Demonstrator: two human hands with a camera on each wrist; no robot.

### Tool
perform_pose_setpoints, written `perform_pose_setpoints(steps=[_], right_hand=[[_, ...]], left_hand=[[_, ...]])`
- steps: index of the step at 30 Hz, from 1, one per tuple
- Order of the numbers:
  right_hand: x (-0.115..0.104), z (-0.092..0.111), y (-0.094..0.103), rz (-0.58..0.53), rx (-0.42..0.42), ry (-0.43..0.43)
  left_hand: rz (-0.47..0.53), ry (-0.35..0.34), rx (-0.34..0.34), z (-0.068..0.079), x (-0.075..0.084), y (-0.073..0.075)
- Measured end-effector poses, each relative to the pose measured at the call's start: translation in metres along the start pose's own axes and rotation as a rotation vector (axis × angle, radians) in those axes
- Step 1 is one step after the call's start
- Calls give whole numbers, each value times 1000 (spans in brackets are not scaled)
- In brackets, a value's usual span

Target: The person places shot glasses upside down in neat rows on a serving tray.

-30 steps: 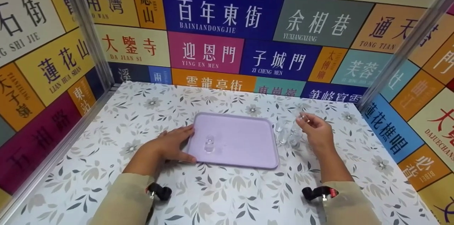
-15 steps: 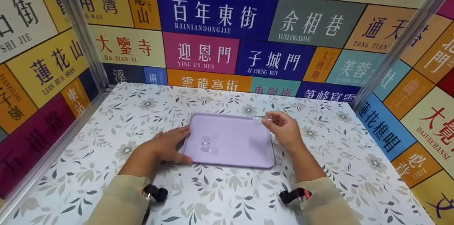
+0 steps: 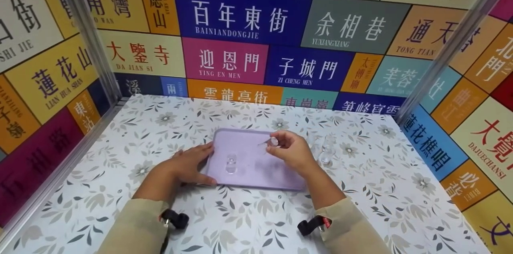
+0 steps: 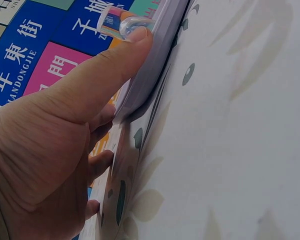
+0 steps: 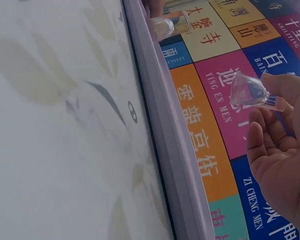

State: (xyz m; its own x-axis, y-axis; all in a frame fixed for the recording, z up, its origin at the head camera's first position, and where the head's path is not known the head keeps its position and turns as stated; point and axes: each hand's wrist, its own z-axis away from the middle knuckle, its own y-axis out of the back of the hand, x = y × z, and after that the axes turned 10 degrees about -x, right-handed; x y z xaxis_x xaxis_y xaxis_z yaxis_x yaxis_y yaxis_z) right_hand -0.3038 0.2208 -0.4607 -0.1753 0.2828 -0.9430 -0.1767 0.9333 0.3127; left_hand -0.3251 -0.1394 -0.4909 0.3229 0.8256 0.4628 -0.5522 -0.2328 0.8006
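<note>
My left hand (image 3: 182, 170) lies at the left side of a lilac tray (image 3: 256, 180), thumb extended along the near corner. In the left wrist view the thumb (image 4: 105, 70) touches the tray's rim. Above the tray, my right hand (image 3: 294, 152) pinches a small clear goblet (image 3: 272, 142) between thumb and fingers. The right wrist view shows its flared bowl (image 5: 246, 91) pointing away from the hand, tilted. A second small clear cup (image 3: 231, 164) is on the tray's left part, showing as a clear piece (image 4: 121, 24) in the left wrist view.
Several clear cups (image 3: 325, 156) stand close together beyond the tray's right edge, partly behind the right hand. A white leaf-patterned cloth (image 3: 256, 222) covers the table. Printed panels (image 3: 240, 13) close off the back and both sides.
My right hand has carried the clear goblet leftward from beside the clustered cups, across the tray's right edge, to above the tray. The left hand stays at the tray.
</note>
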Motion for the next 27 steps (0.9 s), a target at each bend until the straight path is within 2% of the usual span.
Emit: perform_pose_setpoints(steps=[11, 20, 27], right_hand=[[2, 0, -30, 71, -131, 31], [0, 1, -46, 84, -176, -17], [-1, -8, -55, 131, -209, -21]], left_hand=[[-2, -12, 4, 1, -1, 0], [18, 5, -1, 0, -1, 0], [16, 10, -3, 0, 0, 0]])
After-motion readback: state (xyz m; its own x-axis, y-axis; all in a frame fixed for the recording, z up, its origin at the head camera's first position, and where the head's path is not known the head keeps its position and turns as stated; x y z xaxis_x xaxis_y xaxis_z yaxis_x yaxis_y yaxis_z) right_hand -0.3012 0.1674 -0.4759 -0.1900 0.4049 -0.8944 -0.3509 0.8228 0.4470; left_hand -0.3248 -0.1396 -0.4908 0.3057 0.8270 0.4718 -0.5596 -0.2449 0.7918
